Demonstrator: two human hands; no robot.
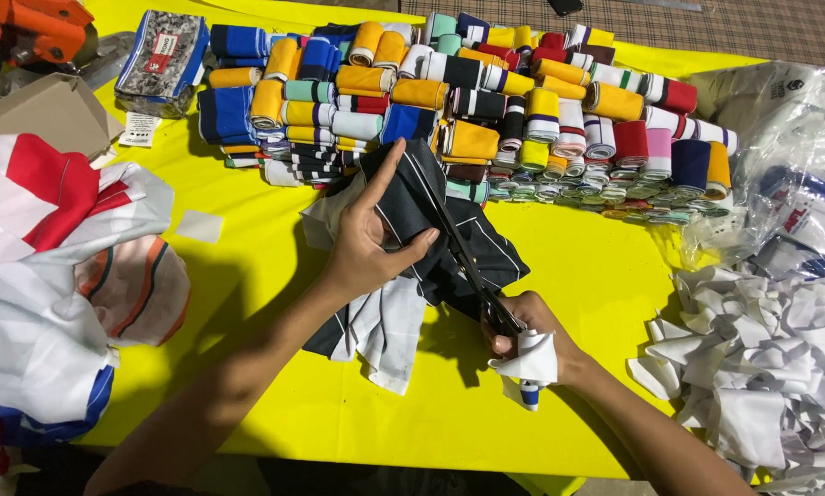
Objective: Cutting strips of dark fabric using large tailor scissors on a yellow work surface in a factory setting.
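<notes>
Seen from above: a yellow surface (596,276) crowded with cloth. At centre, a dark striped garment (449,239) with thin white lines, bunched and partly lifted, with pale lining spilling toward the near edge. Pressed onto it, the left hand (371,243), forefinger stretched up along the cloth, thumb and remaining fingers pinching a fold. Just right of that, the right hand (532,340), its grip closed through the handles of dark scissors (472,266), blades running up and left along the garment; a wad of white cloth with a blue stripe (530,367) wrapped about the handles and fingers. Whether the blades are parted or closed: cannot tell.

Along the far side, touching the garment's upper edge, a long bank of rolled and folded ribbed trims (467,101) in orange, navy, white, red, mint and pink. At far left, a printed packet (162,60) and an orange tool (31,28). On the left, a heap of white, red and blue garments (45,276). On the right, a pile of white cut scraps (761,367) below a clear plastic bag (789,156).
</notes>
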